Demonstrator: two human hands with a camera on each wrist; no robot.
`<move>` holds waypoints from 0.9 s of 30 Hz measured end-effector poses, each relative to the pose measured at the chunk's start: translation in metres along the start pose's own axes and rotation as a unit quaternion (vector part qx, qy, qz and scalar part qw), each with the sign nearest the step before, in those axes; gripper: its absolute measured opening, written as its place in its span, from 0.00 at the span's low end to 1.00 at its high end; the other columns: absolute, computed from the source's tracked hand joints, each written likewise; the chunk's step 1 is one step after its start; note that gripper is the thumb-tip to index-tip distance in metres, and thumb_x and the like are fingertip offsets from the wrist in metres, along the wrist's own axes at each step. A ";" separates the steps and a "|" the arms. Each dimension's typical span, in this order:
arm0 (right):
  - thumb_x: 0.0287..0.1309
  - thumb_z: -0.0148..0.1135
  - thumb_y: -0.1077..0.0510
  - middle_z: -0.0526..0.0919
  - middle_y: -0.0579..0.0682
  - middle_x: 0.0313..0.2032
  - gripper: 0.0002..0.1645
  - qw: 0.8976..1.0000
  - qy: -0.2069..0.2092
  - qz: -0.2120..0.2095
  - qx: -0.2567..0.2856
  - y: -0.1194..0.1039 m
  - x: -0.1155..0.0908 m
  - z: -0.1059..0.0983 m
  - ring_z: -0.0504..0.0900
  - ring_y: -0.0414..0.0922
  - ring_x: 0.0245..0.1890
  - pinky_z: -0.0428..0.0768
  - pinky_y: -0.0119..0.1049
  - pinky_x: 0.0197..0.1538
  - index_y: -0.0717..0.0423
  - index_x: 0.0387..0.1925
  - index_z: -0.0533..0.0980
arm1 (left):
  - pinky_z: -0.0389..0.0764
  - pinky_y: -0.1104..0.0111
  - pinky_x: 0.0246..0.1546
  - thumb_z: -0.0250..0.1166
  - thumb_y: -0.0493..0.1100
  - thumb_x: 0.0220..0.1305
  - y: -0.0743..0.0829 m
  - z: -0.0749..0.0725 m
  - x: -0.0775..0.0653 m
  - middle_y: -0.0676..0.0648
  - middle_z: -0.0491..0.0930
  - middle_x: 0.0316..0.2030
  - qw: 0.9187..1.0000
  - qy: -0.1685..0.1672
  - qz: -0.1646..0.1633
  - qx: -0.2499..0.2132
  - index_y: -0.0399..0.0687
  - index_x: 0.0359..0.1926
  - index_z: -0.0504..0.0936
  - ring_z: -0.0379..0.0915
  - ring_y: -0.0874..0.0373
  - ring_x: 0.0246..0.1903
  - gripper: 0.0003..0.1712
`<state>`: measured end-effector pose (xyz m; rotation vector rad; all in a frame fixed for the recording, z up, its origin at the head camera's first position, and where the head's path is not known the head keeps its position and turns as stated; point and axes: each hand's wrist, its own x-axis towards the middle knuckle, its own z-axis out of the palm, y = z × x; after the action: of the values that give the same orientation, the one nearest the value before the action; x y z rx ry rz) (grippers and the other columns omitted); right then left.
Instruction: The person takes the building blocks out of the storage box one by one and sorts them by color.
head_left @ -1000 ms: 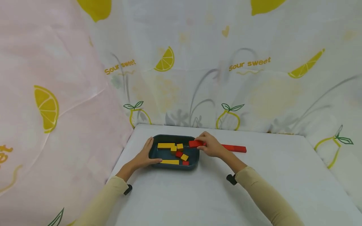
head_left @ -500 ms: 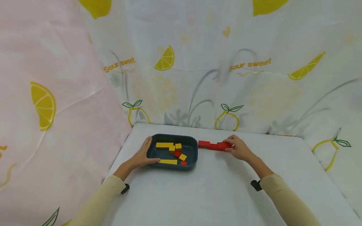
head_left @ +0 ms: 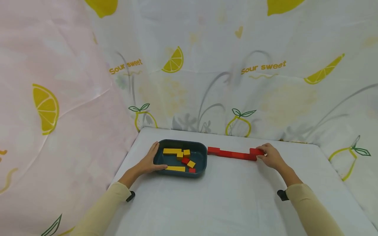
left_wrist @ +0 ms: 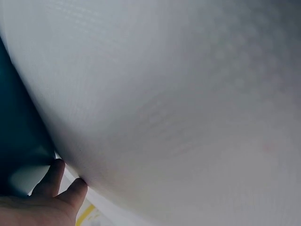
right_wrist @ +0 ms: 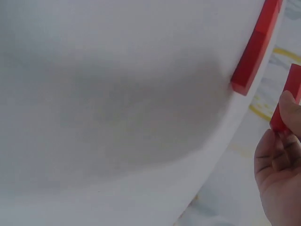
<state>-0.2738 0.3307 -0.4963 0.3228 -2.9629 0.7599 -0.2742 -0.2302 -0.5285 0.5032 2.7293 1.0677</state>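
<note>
A: Grip?
B: Right hand (head_left: 272,157) pinches red block (head_left: 255,151) near the red row's (head_left: 237,155) right end; left hand (head_left: 146,164) holds dark tray (head_left: 183,174), thumb and fingers apart.
A: Technique?
B: Level block, steady pinch; avoid nudging row.

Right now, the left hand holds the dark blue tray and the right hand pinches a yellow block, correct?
Wrong block colour: the right hand pinches a red block, as the head view shows. The left hand holds the dark blue tray.

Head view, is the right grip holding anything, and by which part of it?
Yes, the right grip pinches a red block by its right end.
</note>
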 end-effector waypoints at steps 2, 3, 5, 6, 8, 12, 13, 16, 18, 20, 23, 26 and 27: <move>0.56 0.66 0.67 0.76 0.68 0.47 0.20 1.000 -0.006 0.009 -0.005 0.005 -0.002 -0.001 0.76 0.59 0.42 0.81 0.50 0.43 0.69 0.51 0.78 | 0.50 0.39 0.72 0.73 0.65 0.52 0.000 0.000 0.000 0.40 0.29 0.79 1.000 -0.001 -0.002 -0.001 0.45 0.79 0.33 0.33 0.38 0.77 0.72; 0.56 0.66 0.67 0.76 0.68 0.47 0.20 1.000 -0.008 0.010 -0.008 0.007 -0.004 -0.002 0.76 0.59 0.41 0.81 0.50 0.43 0.69 0.51 0.79 | 0.50 0.39 0.72 0.73 0.65 0.52 0.000 0.001 0.000 0.40 0.28 0.79 1.000 -0.001 -0.002 -0.002 0.45 0.79 0.33 0.33 0.38 0.77 0.72; 0.55 0.66 0.68 0.76 0.68 0.46 0.19 1.000 -0.009 0.013 -0.012 0.013 -0.007 -0.003 0.76 0.59 0.41 0.81 0.52 0.43 0.70 0.50 0.79 | 0.50 0.39 0.72 0.73 0.65 0.52 0.000 0.001 0.001 0.40 0.28 0.79 1.000 -0.001 -0.005 -0.001 0.45 0.79 0.33 0.33 0.39 0.77 0.72; 0.55 0.66 0.68 0.76 0.69 0.45 0.19 1.000 -0.008 0.014 -0.016 0.016 -0.008 -0.004 0.76 0.59 0.40 0.81 0.52 0.43 0.70 0.50 0.79 | 0.50 0.39 0.72 0.73 0.65 0.52 0.001 0.001 0.001 0.40 0.28 0.79 1.000 -0.001 -0.006 0.000 0.45 0.79 0.33 0.33 0.39 0.77 0.72; 0.53 0.67 0.69 0.76 0.70 0.44 0.19 1.000 -0.003 0.010 -0.023 0.022 -0.011 -0.005 0.77 0.59 0.38 0.80 0.53 0.42 0.71 0.48 0.79 | 0.49 0.39 0.72 0.73 0.65 0.51 0.001 0.000 0.001 0.40 0.28 0.79 1.000 -0.002 -0.007 0.000 0.45 0.79 0.33 0.33 0.39 0.77 0.72; 0.51 0.66 0.70 0.76 0.71 0.42 0.19 0.999 0.004 0.014 -0.032 0.033 -0.015 -0.007 0.77 0.60 0.37 0.79 0.54 0.41 0.73 0.47 0.79 | 0.49 0.39 0.72 0.73 0.66 0.51 0.001 0.000 0.002 0.41 0.28 0.79 1.000 -0.003 -0.011 0.001 0.45 0.79 0.32 0.33 0.39 0.77 0.73; 0.51 0.66 0.69 0.76 0.71 0.41 0.19 0.999 0.004 0.016 -0.033 0.035 -0.016 -0.007 0.77 0.60 0.37 0.79 0.55 0.42 0.73 0.47 0.79 | 0.49 0.39 0.72 0.73 0.67 0.50 0.001 0.000 0.002 0.41 0.28 0.79 1.000 -0.003 -0.012 0.001 0.46 0.79 0.32 0.33 0.39 0.77 0.73; 0.51 0.66 0.69 0.76 0.71 0.41 0.19 0.999 -0.009 0.026 -0.032 0.040 -0.018 -0.007 0.77 0.61 0.38 0.79 0.57 0.44 0.73 0.47 0.79 | 0.49 0.39 0.72 0.73 0.67 0.50 0.000 -0.001 0.002 0.41 0.28 0.79 1.000 -0.001 -0.012 0.001 0.46 0.79 0.33 0.33 0.39 0.77 0.73; 0.52 0.67 0.68 0.76 0.71 0.41 0.20 0.998 -0.025 0.035 -0.035 0.043 -0.018 -0.005 0.76 0.61 0.39 0.79 0.58 0.45 0.74 0.48 0.78 | 0.48 0.39 0.72 0.73 0.67 0.50 -0.001 0.000 0.003 0.41 0.28 0.79 1.000 0.000 -0.011 -0.002 0.46 0.79 0.33 0.33 0.39 0.77 0.73; 0.53 0.67 0.68 0.76 0.71 0.42 0.20 0.998 -0.038 0.047 -0.036 0.044 -0.019 -0.004 0.76 0.61 0.39 0.79 0.58 0.46 0.74 0.48 0.78 | 0.48 0.39 0.73 0.73 0.67 0.50 -0.001 0.000 0.002 0.41 0.28 0.79 1.000 0.000 -0.012 -0.005 0.46 0.79 0.33 0.32 0.40 0.78 0.73; 0.55 0.66 0.67 0.76 0.72 0.43 0.21 0.996 -0.048 0.061 -0.036 0.045 -0.019 -0.001 0.76 0.62 0.40 0.79 0.58 0.47 0.74 0.50 0.77 | 0.48 0.39 0.72 0.73 0.66 0.51 -0.001 0.001 0.002 0.41 0.28 0.79 1.000 -0.002 -0.011 -0.006 0.46 0.79 0.33 0.32 0.39 0.78 0.73; 0.56 0.65 0.67 0.75 0.73 0.45 0.22 0.996 -0.047 0.069 -0.029 0.046 -0.018 0.001 0.75 0.63 0.41 0.79 0.59 0.48 0.74 0.51 0.76 | 0.48 0.39 0.73 0.73 0.66 0.50 -0.002 0.001 0.002 0.42 0.28 0.79 1.000 -0.001 -0.015 -0.004 0.47 0.79 0.33 0.32 0.40 0.78 0.73; 0.56 0.65 0.67 0.75 0.73 0.45 0.22 0.996 -0.046 0.068 -0.030 0.046 -0.018 0.002 0.75 0.64 0.42 0.78 0.60 0.49 0.74 0.52 0.76 | 0.48 0.39 0.73 0.73 0.66 0.50 -0.003 0.001 0.002 0.42 0.28 0.79 1.000 0.000 -0.014 -0.004 0.47 0.79 0.33 0.32 0.40 0.78 0.73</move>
<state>-0.2665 0.3722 -0.5210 0.1586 -3.1134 0.6848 -0.2764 -0.2305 -0.5312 0.4616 2.7222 1.0710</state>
